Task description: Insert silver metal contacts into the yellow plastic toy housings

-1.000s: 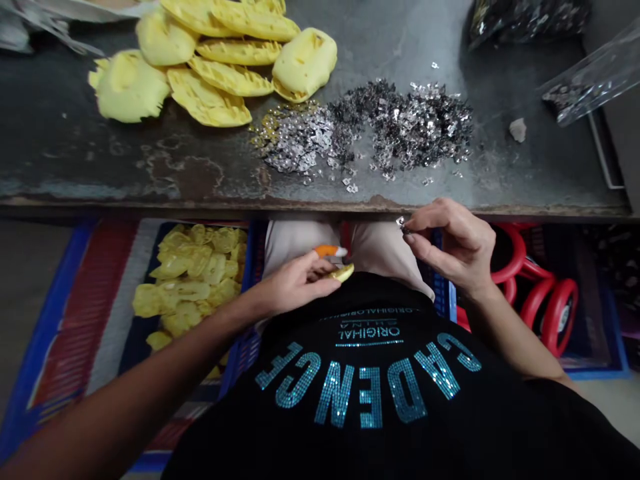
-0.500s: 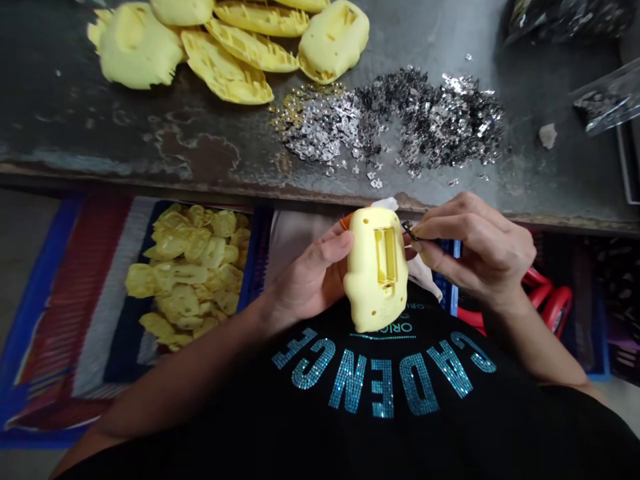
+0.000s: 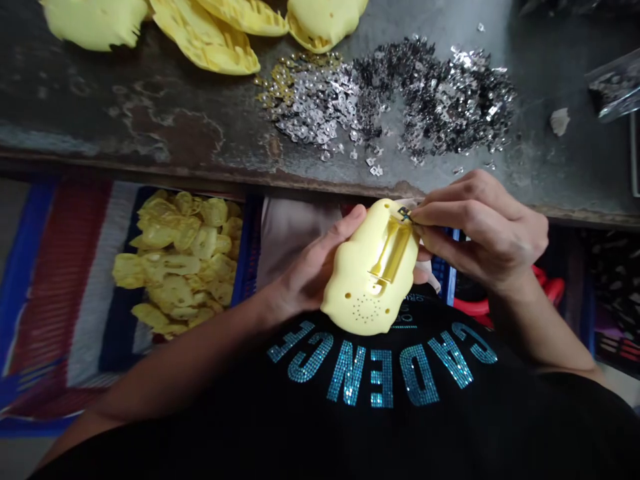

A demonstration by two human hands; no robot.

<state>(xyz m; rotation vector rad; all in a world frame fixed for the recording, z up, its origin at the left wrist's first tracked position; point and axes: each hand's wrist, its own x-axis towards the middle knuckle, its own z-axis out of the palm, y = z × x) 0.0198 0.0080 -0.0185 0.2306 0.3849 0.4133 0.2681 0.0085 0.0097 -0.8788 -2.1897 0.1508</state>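
Observation:
My left hand (image 3: 320,260) is closed around a yellow plastic toy shell (image 3: 345,280), its thumb along the left edge and its other fingers mostly hidden beneath. The shell's back faces up and shows a two-slot battery compartment, screw holes and a ring of small speaker holes. In a pinch, my right hand (image 3: 480,230) grips a small dark metal battery contact (image 3: 404,213) at the compartment's upper end. Whether the contact sits in a slot, I cannot tell. Beyond the hands, a pile of small metal contacts (image 3: 340,100) lies on the dark workbench (image 3: 170,133).
More yellow shells (image 3: 210,40) lie at the bench's far left. Under the bench edge, a blue crate (image 3: 20,267) holds many yellow plastic pieces (image 3: 180,260). A plastic bag of metal parts (image 3: 615,87) and a whitish lump (image 3: 559,121) are at the right.
The shell has tilted, its top now leaning right, and its speaker holes have come into view. My right hand has brought the contact from beside the shell onto the compartment's upper end.

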